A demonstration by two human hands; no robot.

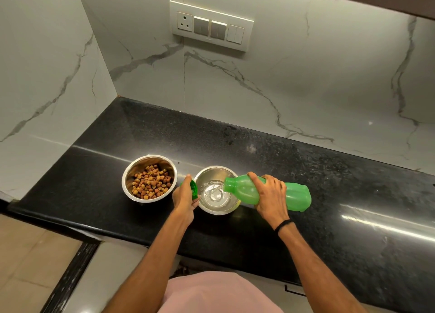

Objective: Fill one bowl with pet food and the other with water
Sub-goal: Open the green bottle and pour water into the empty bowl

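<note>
From the head view I see my right hand wrapped around the middle of a translucent green plastic bottle, fingers curled over its top side and thumb underneath, gripping it firmly. The bottle lies tipped nearly horizontal, its open mouth pointing left over the rim of a round stainless-steel bowl. A clear stream of water curls out of the mouth and lands in a shallow pool at the bottom of that bowl.

My left hand sits just beside the left edge of the water bowl, thumb and fingers pinching a small green ribbed bottle cap, held upright on its edge. I cannot tell whether that hand touches the bowl's rim.

To the left, close to but apart from the first bowl, stands a second stainless-steel bowl holding a layer of brown and tan pet food kibble that covers its bottom.

Both bowls rest on a black speckled stone countertop, near its front edge. A thin black band circles my right wrist.
</note>
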